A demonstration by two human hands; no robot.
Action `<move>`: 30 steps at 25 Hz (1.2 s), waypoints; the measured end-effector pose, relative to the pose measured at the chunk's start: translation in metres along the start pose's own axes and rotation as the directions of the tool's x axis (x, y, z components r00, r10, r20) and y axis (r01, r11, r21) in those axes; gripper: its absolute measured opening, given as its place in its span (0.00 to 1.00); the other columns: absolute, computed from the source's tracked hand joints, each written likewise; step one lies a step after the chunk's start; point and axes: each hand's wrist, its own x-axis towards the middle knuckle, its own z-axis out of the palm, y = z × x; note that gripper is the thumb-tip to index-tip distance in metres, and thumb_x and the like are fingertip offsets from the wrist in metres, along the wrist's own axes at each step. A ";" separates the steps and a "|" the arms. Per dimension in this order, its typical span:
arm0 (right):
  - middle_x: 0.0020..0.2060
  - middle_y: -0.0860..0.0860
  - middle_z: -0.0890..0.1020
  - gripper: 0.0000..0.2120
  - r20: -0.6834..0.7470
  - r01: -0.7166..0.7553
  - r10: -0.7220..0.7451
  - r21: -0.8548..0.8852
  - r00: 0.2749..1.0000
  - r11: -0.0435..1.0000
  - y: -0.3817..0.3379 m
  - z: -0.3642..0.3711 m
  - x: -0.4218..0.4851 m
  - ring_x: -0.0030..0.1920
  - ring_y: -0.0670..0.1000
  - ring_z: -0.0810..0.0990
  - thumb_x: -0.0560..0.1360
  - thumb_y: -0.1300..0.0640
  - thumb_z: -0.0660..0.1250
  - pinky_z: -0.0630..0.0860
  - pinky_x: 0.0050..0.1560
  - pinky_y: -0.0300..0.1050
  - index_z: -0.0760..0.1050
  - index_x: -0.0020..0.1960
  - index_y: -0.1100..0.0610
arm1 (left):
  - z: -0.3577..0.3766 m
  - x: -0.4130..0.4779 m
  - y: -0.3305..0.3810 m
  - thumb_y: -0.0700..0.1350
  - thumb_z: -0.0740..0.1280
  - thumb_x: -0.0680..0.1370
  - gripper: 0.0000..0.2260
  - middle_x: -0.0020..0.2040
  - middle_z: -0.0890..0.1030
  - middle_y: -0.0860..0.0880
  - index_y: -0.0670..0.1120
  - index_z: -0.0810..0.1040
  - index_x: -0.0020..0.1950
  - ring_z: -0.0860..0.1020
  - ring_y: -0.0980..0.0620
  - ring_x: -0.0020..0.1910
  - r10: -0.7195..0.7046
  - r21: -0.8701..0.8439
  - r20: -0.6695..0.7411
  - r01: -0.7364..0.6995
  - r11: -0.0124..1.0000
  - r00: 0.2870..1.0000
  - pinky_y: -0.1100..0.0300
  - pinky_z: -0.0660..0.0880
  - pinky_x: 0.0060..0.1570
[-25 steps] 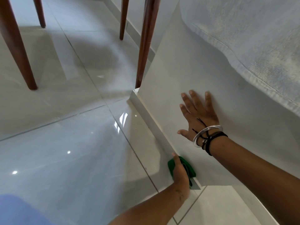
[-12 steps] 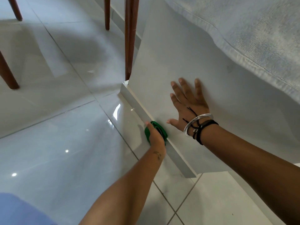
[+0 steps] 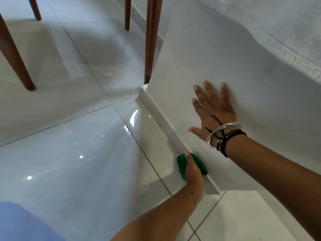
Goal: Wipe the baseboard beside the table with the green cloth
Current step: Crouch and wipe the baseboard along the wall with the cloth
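A white baseboard (image 3: pixel 157 115) runs diagonally along the foot of a white wall panel (image 3: pixel 199 54). My left hand (image 3: pixel 193 173) presses a bunched green cloth (image 3: pixel 181 165) against the baseboard near its lower, near end; the hand covers much of the cloth. My right hand (image 3: pixel 212 110) lies flat on the wall panel above, fingers spread, with a silver bangle and black cords at the wrist. It holds nothing.
Dark wooden table legs stand behind the panel's far edge (image 3: pixel 151 40) and at the left (image 3: pixel 15 63). A pale cloth (image 3: pixel 278 26) hangs over the panel at upper right. The floor is glossy grey tile (image 3: pixel 78 153). Blue fabric (image 3: pixel 22 223) fills the bottom left corner.
My left hand slid the green cloth up along the baseboard, then back down toward its near end. My right hand stayed flat on the wall panel.
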 end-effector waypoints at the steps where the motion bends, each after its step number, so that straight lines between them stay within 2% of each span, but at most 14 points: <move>1: 0.77 0.58 0.36 0.45 0.008 0.010 -0.009 -0.048 1.000 0.999 0.000 0.003 0.001 0.75 0.63 0.32 0.71 0.29 0.53 0.26 0.66 0.70 0.45 0.77 0.53 | 0.000 0.001 -0.001 0.69 0.59 0.74 0.24 0.52 0.80 0.47 0.53 0.76 0.56 0.78 0.47 0.53 0.006 0.007 0.006 -0.006 1.000 1.000 0.46 0.75 0.63; 3: 0.76 0.59 0.34 0.45 0.034 0.026 -0.021 -0.128 0.999 0.991 -0.002 0.008 0.001 0.75 0.64 0.32 0.72 0.34 0.58 0.28 0.68 0.69 0.40 0.77 0.54 | 0.004 0.000 0.002 0.68 0.58 0.76 0.18 0.47 0.79 0.48 0.55 0.75 0.47 0.77 0.49 0.48 0.000 -0.019 0.000 0.000 1.000 1.000 0.47 0.75 0.62; 5: 0.76 0.59 0.34 0.44 0.040 0.023 -0.017 -0.154 0.999 0.988 -0.003 0.013 -0.001 0.75 0.64 0.32 0.74 0.39 0.60 0.30 0.68 0.68 0.38 0.77 0.54 | 0.012 -0.008 0.008 0.73 0.55 0.71 0.24 0.45 0.79 0.49 0.55 0.75 0.45 0.77 0.50 0.46 0.024 -0.008 -0.025 -0.025 1.000 0.999 0.46 0.75 0.62; 7: 0.76 0.58 0.33 0.43 0.033 0.013 -0.008 -0.166 0.999 0.986 -0.003 0.015 -0.002 0.75 0.63 0.32 0.74 0.43 0.62 0.26 0.66 0.70 0.37 0.77 0.54 | 0.018 -0.012 0.017 0.79 0.52 0.61 0.38 0.45 0.80 0.49 0.50 0.78 0.51 0.78 0.49 0.47 0.066 0.023 -0.069 -0.065 0.998 0.995 0.45 0.75 0.62; 8: 0.76 0.58 0.33 0.43 0.028 0.007 -0.002 -0.171 1.000 0.985 -0.002 0.015 -0.002 0.75 0.63 0.32 0.74 0.45 0.62 0.24 0.64 0.70 0.37 0.77 0.54 | 0.021 -0.011 0.026 0.80 0.50 0.60 0.44 0.47 0.80 0.49 0.48 0.79 0.56 0.78 0.48 0.49 0.104 0.028 -0.082 -0.102 0.994 0.991 0.45 0.75 0.63; 10: 0.76 0.58 0.33 0.43 0.022 0.009 -0.005 -0.164 1.000 0.986 -0.001 0.015 -0.002 0.75 0.63 0.32 0.74 0.47 0.63 0.24 0.63 0.68 0.38 0.77 0.54 | 0.026 -0.001 0.048 0.84 0.47 0.58 0.54 0.56 0.82 0.45 0.45 0.77 0.65 0.79 0.44 0.56 0.184 0.042 -0.100 -0.180 0.983 0.978 0.44 0.73 0.65; 11: 0.76 0.58 0.33 0.43 0.027 0.016 -0.012 -0.152 1.000 0.988 -0.001 0.015 -0.001 0.75 0.63 0.32 0.74 0.47 0.62 0.24 0.63 0.68 0.38 0.77 0.54 | 0.027 0.006 0.065 0.84 0.46 0.58 0.55 0.61 0.80 0.44 0.46 0.75 0.68 0.77 0.43 0.60 0.198 0.054 -0.111 -0.193 0.980 0.974 0.44 0.72 0.67; 13: 0.76 0.58 0.32 0.43 0.048 0.019 -0.012 -0.141 0.999 0.990 -0.002 0.014 -0.001 0.75 0.62 0.31 0.74 0.48 0.63 0.22 0.61 0.67 0.38 0.77 0.54 | 0.030 0.017 0.104 0.81 0.46 0.63 0.51 0.68 0.76 0.46 0.48 0.71 0.73 0.74 0.44 0.65 0.221 0.030 -0.090 -0.219 0.975 0.971 0.45 0.67 0.71; 15: 0.76 0.57 0.33 0.42 0.061 0.012 -0.004 -0.131 0.998 0.991 -0.003 0.013 0.001 0.75 0.62 0.31 0.74 0.49 0.63 0.20 0.59 0.67 0.38 0.77 0.54 | 0.029 0.024 0.134 0.79 0.48 0.68 0.47 0.68 0.74 0.47 0.48 0.68 0.74 0.72 0.46 0.63 0.236 -0.040 -0.058 -0.238 0.970 0.970 0.46 0.64 0.73; 19: 0.76 0.57 0.34 0.42 0.045 -0.002 0.006 -0.107 0.999 0.994 -0.002 0.012 0.000 0.75 0.62 0.32 0.74 0.51 0.63 0.21 0.62 0.67 0.40 0.77 0.53 | 0.025 0.033 0.128 0.78 0.48 0.68 0.45 0.70 0.74 0.45 0.50 0.68 0.74 0.71 0.44 0.68 0.299 0.027 -0.071 -0.298 0.954 0.951 0.44 0.65 0.73; 22: 0.76 0.57 0.34 0.41 0.039 -0.013 0.018 -0.112 0.999 0.994 -0.004 0.011 -0.001 0.75 0.62 0.32 0.74 0.49 0.63 0.23 0.63 0.67 0.40 0.77 0.53 | 0.019 0.040 0.117 0.74 0.50 0.73 0.39 0.66 0.75 0.44 0.48 0.70 0.72 0.73 0.44 0.65 0.273 -0.006 -0.079 -0.274 0.962 0.959 0.45 0.67 0.71; 24: 0.76 0.57 0.34 0.41 0.045 -0.015 0.021 -0.113 0.999 0.994 -0.005 0.012 -0.003 0.75 0.62 0.32 0.74 0.49 0.63 0.23 0.63 0.67 0.40 0.77 0.53 | 0.014 0.038 0.097 0.71 0.52 0.76 0.36 0.60 0.76 0.45 0.46 0.70 0.71 0.74 0.44 0.62 0.207 -0.054 -0.060 -0.211 0.976 0.976 0.47 0.69 0.70; 26: 0.76 0.57 0.34 0.42 0.049 -0.021 0.028 -0.132 0.998 0.991 -0.004 0.014 -0.005 0.75 0.63 0.32 0.74 0.49 0.63 0.22 0.62 0.68 0.40 0.77 0.53 | 0.014 0.032 0.066 0.70 0.53 0.76 0.33 0.57 0.76 0.46 0.46 0.71 0.69 0.74 0.44 0.60 0.159 -0.024 -0.047 -0.160 0.987 0.986 0.47 0.70 0.69; 30: 0.76 0.58 0.34 0.42 0.044 -0.014 0.021 -0.162 0.999 0.987 -0.008 0.016 0.000 0.75 0.63 0.32 0.74 0.49 0.62 0.20 0.60 0.70 0.39 0.77 0.53 | 0.011 0.012 0.017 0.69 0.55 0.76 0.23 0.51 0.78 0.48 0.52 0.73 0.57 0.76 0.45 0.57 0.057 0.007 -0.027 -0.056 0.998 0.998 0.45 0.72 0.67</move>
